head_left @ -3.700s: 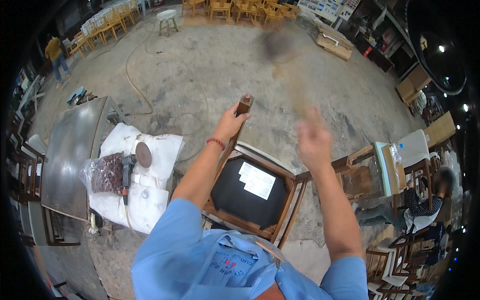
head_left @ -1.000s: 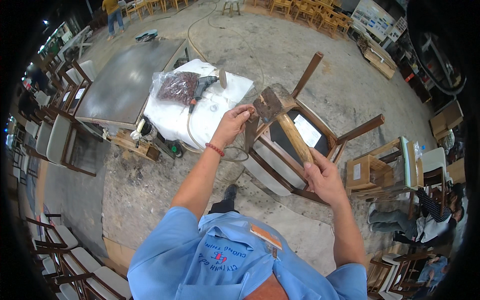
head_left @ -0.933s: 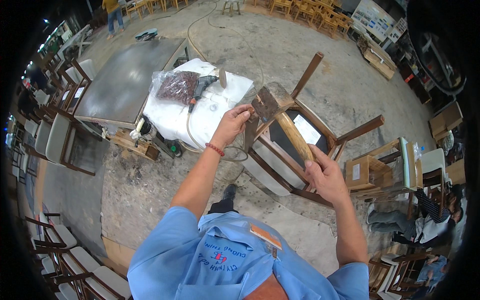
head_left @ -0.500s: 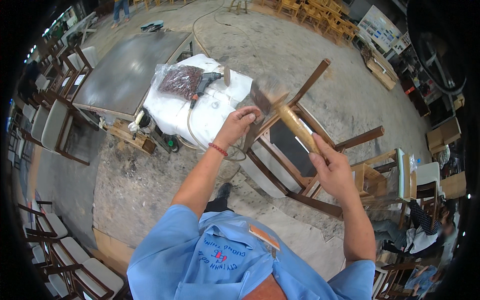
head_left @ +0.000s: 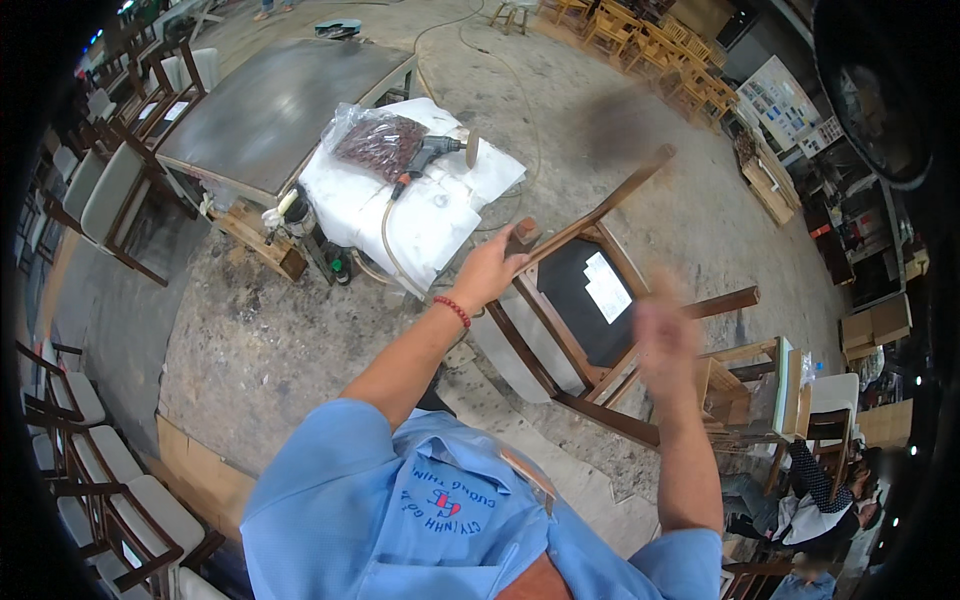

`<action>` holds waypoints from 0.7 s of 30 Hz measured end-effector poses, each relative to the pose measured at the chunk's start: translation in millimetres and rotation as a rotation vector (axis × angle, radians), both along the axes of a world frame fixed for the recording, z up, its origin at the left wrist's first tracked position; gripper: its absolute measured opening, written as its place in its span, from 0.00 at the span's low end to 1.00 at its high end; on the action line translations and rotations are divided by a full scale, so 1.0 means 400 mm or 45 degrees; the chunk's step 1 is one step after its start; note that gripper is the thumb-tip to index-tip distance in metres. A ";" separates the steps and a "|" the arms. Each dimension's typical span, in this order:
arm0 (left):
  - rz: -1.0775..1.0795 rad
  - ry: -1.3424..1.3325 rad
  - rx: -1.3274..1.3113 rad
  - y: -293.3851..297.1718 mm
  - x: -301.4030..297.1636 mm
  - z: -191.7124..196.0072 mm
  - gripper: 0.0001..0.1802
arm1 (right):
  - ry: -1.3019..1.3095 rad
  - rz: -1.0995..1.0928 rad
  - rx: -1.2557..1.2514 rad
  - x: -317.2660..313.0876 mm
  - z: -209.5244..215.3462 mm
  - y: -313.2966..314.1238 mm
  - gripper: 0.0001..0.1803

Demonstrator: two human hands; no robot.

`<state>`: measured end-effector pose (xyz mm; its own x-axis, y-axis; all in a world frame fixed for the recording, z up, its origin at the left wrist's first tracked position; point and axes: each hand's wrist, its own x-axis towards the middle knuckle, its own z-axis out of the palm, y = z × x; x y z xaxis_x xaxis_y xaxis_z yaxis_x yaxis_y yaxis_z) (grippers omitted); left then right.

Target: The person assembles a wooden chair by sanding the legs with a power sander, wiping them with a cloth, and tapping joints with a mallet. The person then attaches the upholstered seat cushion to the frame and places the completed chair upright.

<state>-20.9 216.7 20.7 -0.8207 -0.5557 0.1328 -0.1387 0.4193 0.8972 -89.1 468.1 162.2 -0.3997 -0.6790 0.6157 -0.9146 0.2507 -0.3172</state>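
A dark wooden chair lies tipped over, the black underside of its seat [head_left: 570, 290] and a white label facing up. My left hand [head_left: 488, 270] is closed around one chair leg [head_left: 525, 235] near its end. My right hand [head_left: 665, 335], smeared by motion, is raised over the chair's right side. It grips a mallet, whose dark head [head_left: 615, 125] is a blur beyond the far leg; its handle is too smeared to make out.
Left of the chair, a white-covered surface [head_left: 350, 210] bears a bag of small brown pieces [head_left: 380, 140] and a power tool [head_left: 432, 152] with a hose. A metal-topped table [head_left: 270, 110] stands behind it. Chairs line the left; a person [head_left: 810, 490] sits at lower right.
The mallet has swung up and away from the chair leg, with my right hand lifting and turning. My left hand stays at the leg's end.
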 end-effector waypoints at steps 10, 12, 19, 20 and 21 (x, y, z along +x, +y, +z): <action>0.033 0.069 -0.087 -0.054 -0.009 -0.016 0.34 | -0.975 -0.283 -0.375 0.109 0.095 0.076 0.24; -0.030 0.047 -0.118 -0.065 -0.014 -0.026 0.34 | -0.862 -0.132 -0.760 0.140 0.121 0.014 0.24; -0.332 0.221 -0.071 -0.113 -0.003 -0.083 0.31 | -0.506 -0.356 0.625 0.091 0.032 -0.136 0.27; -0.397 0.305 -0.068 -0.146 -0.022 -0.076 0.30 | -0.376 -0.334 0.437 0.079 0.018 -0.143 0.28; -0.609 0.089 0.123 -0.184 -0.013 -0.022 0.33 | -0.625 -0.360 0.272 0.097 0.005 -0.184 0.28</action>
<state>-26.1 143.0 12.0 -0.9778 -0.1316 0.1631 0.1109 0.3354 0.9355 -50.2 394.5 164.3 -0.7858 -0.5930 0.1756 -0.5627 0.5676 -0.6010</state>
